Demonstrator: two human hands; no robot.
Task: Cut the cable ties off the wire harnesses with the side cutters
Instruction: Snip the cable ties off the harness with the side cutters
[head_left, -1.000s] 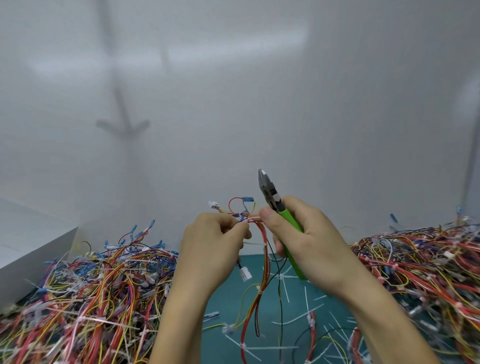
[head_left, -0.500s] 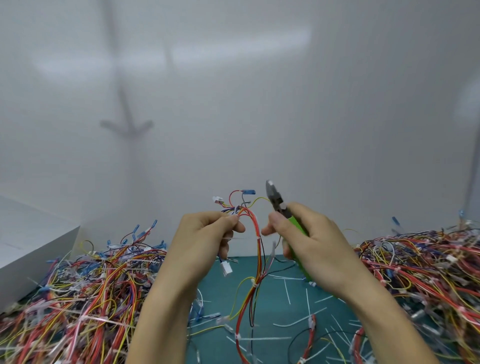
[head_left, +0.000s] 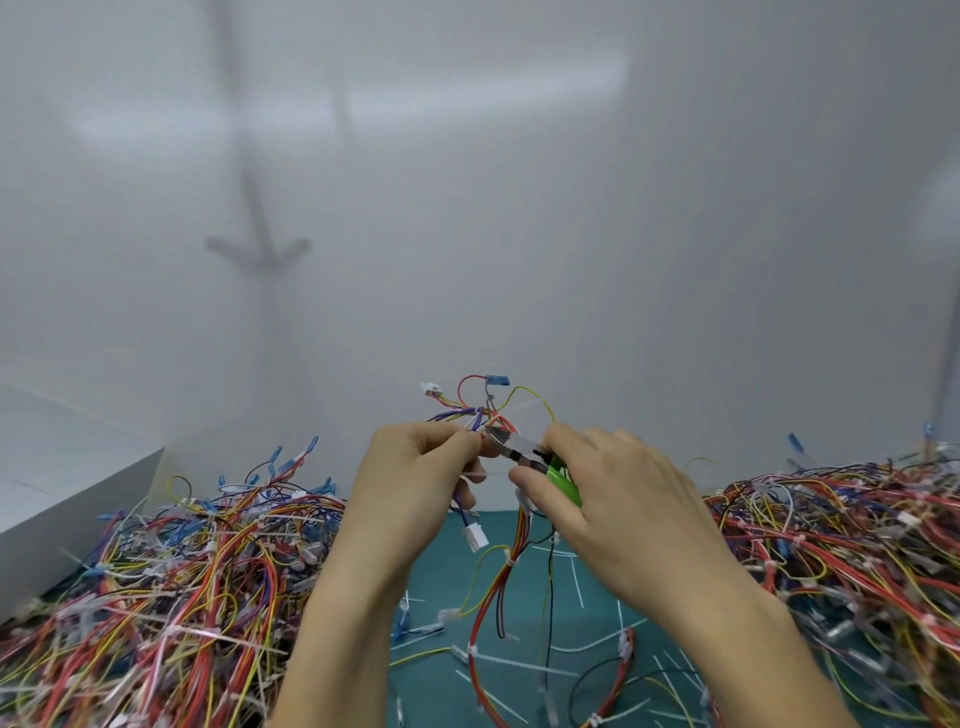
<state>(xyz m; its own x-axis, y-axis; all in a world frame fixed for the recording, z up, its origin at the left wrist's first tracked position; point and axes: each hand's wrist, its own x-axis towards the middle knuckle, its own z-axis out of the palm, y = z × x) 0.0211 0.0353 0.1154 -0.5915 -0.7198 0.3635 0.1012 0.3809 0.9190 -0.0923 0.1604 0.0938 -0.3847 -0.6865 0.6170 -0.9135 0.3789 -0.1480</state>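
The side cutters (head_left: 558, 475) no longer point up above the right hand (head_left: 623, 519) as they did half a second ago. They are now tipped over to the left, with the steel nose laid against the wire harness (head_left: 480, 413), just beside the left fingertips. The right hand's grip is wrapped around the green handles. Whether the blades are parted or closed I cannot tell, as the nose is small and partly covered.

The left hand (head_left: 415, 493) has a tight grip on the harness, thumb and fingers pinching the bundle just below where its loose ends fan out. This hand has barely shifted, and both hands sit closer together than before. They are raised over the middle of the desk (head_left: 436, 688), towards its far edge.

The harness hangs from the pinch down onto the green surface. A white cable tie (head_left: 511, 563) is still around it lower down. Cut tie pieces (head_left: 576, 584) lie scattered beneath the hands.

A tangled pile of harnesses (head_left: 171, 587) fills the desk's left side and another pile (head_left: 841, 551) fills the right. A white box (head_left: 62, 483) stands at the far left corner.
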